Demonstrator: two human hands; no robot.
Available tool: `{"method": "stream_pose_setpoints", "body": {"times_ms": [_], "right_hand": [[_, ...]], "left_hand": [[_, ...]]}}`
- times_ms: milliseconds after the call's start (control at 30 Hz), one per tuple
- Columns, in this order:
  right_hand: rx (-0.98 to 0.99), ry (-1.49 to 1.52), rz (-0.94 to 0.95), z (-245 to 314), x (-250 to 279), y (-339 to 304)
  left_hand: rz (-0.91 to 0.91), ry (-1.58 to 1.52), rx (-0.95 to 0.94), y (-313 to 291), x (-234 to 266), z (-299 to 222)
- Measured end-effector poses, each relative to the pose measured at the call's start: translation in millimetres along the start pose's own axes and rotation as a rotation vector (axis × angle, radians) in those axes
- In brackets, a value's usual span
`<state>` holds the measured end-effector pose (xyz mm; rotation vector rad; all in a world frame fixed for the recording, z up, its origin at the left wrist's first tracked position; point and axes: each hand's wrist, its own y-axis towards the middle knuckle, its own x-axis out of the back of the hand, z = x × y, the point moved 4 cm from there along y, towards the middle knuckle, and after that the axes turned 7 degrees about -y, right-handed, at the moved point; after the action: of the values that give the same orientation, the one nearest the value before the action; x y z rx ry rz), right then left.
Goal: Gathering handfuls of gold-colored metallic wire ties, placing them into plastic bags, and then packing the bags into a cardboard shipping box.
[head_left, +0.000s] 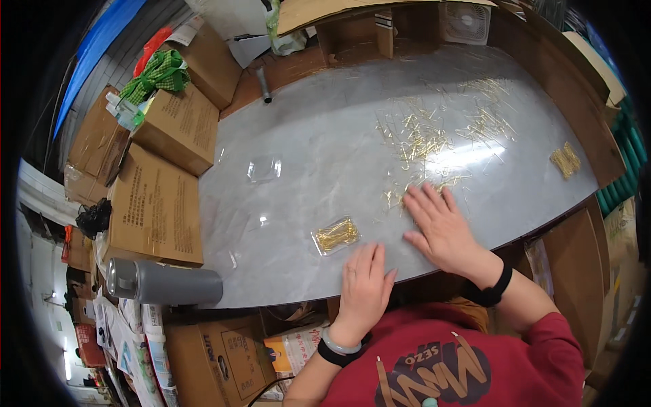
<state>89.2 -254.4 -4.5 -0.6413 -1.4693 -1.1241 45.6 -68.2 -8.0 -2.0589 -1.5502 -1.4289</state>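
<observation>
My left hand [364, 288] rests at the table's near edge, fingers stretched out and holding nothing. Just beyond its fingertips lies a small clear plastic tray [323, 252] filled with thin gold metal hooks [337, 235]. My right hand [444, 236] lies palm down on the grey tabletop [305, 163], its fingers spread. Those fingertips reach the near fringe of a loose scatter of gold hooks [424, 139]; whether any are under the palm is hidden. A separate small bundle of gold hooks [565, 160] sits by the right edge.
An empty clear plastic tray [264, 169] lies left of centre. Cardboard boxes [152, 203] line the left side, with a grey bottle [166, 281] lying at the near left corner. A grey tube [263, 85] and a white fan [466, 24] are at the back. A brown board [563, 81] borders the right.
</observation>
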Motion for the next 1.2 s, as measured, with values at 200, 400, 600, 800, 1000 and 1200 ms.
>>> {"method": "stream_pose_setpoints", "body": {"times_ms": [200, 400, 600, 800, 1000, 1200], "right_hand": [[-0.001, 0.195, -0.024, 10.8, -0.4, 1.4], [-0.046, 0.292, 0.012, -44.6, 38.4, 34.3], [0.069, 0.264, 0.092, -99.4, 11.5, 81.7], [0.040, 0.219, 0.080, -65.1, 25.7, 20.3], [0.059, 0.238, -0.031, 2.2, 8.9, -20.6], [-0.269, 0.245, -0.253, -24.5, 27.8, -28.3]], "left_hand": [[0.102, 0.035, 0.006, 21.7, -9.1, 2.0], [0.219, 0.120, -0.051, 31.5, -18.8, -1.7], [0.235, 0.154, -0.030, 39.2, -20.3, -5.8], [0.182, 0.048, 0.003, 37.5, -20.6, 1.0], [0.133, 0.071, 0.086, 39.0, -25.0, 4.5], [0.166, 0.060, 0.017, 36.2, -20.0, 5.1]]}}
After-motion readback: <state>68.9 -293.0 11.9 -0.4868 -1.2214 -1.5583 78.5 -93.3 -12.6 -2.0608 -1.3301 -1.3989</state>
